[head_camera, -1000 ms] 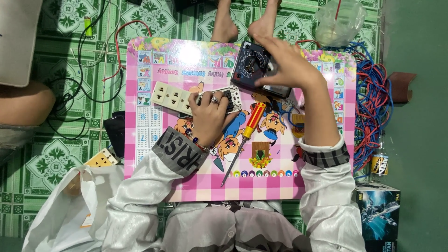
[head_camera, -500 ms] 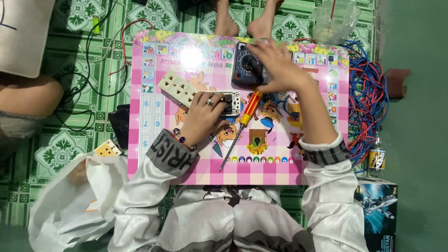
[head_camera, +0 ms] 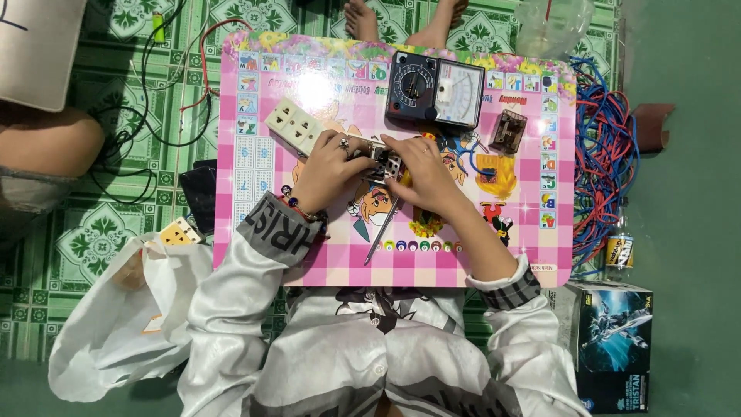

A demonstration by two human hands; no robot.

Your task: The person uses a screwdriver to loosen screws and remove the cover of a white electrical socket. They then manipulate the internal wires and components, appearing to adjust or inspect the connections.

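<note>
A pink cartoon-printed lap table lies across my legs. My left hand and my right hand meet at its middle. Both pinch a small grey-and-white electrical part. A screwdriver lies on the table, its handle hidden under my right hand and its shaft pointing down-left. A white socket block rests just left of my left hand. A black analogue multimeter lies face up above my hands, untouched. A small brown switch part sits to its right.
Blue and red wires are heaped on the floor at right, with a small bottle and a printed box below them. A white plastic bag lies at left. Another person's limb and bare feet border the table.
My right hand let go of the multimeter, which now lies on the table, and came down onto the small part beside my left hand. The camera view shifted slightly.
</note>
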